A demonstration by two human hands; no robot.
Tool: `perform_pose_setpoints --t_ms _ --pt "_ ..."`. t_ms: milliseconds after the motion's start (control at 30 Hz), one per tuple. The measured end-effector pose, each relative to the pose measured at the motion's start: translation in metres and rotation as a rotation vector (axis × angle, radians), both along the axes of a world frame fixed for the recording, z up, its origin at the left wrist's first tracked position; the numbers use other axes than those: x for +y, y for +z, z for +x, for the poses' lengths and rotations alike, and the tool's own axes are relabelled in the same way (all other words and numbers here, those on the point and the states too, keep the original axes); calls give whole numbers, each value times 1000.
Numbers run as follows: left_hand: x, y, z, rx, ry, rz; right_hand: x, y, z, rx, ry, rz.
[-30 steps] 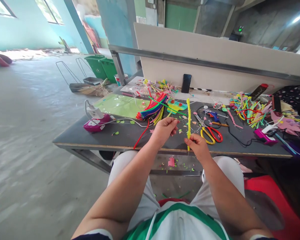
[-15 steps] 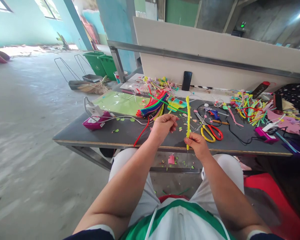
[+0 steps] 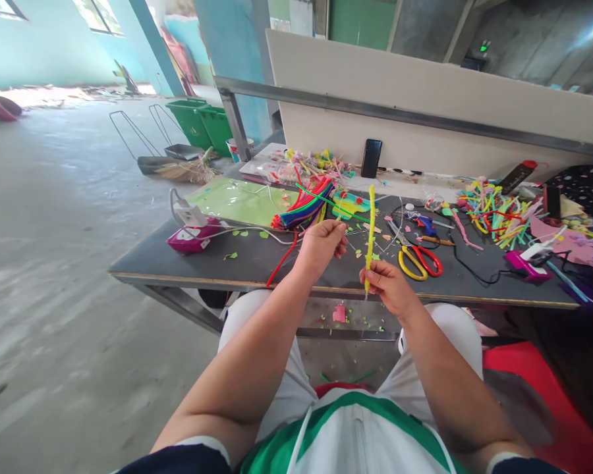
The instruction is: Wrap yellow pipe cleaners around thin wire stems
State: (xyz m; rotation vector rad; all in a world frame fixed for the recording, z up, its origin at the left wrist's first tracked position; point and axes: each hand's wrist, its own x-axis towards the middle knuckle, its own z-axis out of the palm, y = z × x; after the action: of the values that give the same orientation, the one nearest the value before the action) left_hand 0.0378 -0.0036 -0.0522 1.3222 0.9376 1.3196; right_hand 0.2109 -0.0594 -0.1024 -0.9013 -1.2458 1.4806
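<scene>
My right hand (image 3: 389, 282) pinches a fuzzy yellow pipe cleaner (image 3: 371, 220) near its bottom end. The stem stands nearly upright, leaning slightly to the right at the top, with a thin pale tip below my fingers. To its left, my left hand (image 3: 323, 243) is closed with thumb and fingertips together, apart from the stem. Whatever it pinches, if anything, is too small to make out. Beyond the left hand lies a bundle of coloured pipe cleaners (image 3: 304, 207), with a green one (image 3: 333, 199) stretching to the right. Scissors (image 3: 420, 262) with yellow and red handles rest right of the stem.
On the dark table, a purple power strip (image 3: 192, 238) sits at left and another (image 3: 526, 264) at right. A phone (image 3: 371, 158) leans against the white panel (image 3: 425, 138). A blue glue gun (image 3: 427, 225), a pile of pipe-cleaner pieces (image 3: 494, 214) and paper scraps lie about.
The yellow pipe cleaner has tilted slightly, its lower end shifting left with my right hand. My left fingertips have drawn back a little to the left. The surroundings have shifted slightly in view.
</scene>
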Motion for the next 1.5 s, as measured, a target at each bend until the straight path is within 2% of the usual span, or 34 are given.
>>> perform_pose_setpoints --t_ms 133,267,367,433,500,633,767,933,1067,1200,1333,1400,1433,1500 --pt "-3 -2 2 201 38 35 2 9 13 49 -58 -28" --pt "-14 5 -2 782 163 263 3 13 19 132 -88 -4" --pt "-22 13 -7 1202 245 314 3 13 20 146 -78 -1" --pt "-24 16 -11 1355 272 312 3 13 21 158 -51 0" --pt "-23 16 -13 1408 304 350 2 13 21 169 -20 -2" --pt "-15 13 -14 1404 400 421 -1 11 13 184 37 6" --pt "-5 7 -16 1394 476 385 -3 6 1 185 84 23" --pt "3 0 -18 1345 471 408 -4 1 -7 179 129 -20" --pt "6 -6 -16 1141 452 454 -3 1 -6 159 143 -40" --pt "-1 -4 -9 825 509 536 1 6 4 167 51 -33" --pt "-14 -2 2 700 533 571 7 11 20 195 -28 -18" --pt "-21 -8 12 653 462 548 10 12 27 199 -74 -6" --pt "-24 -12 18 643 364 517 11 12 29 196 -93 -2" --pt "-29 -21 31 640 65 422 12 12 31 189 -128 7"
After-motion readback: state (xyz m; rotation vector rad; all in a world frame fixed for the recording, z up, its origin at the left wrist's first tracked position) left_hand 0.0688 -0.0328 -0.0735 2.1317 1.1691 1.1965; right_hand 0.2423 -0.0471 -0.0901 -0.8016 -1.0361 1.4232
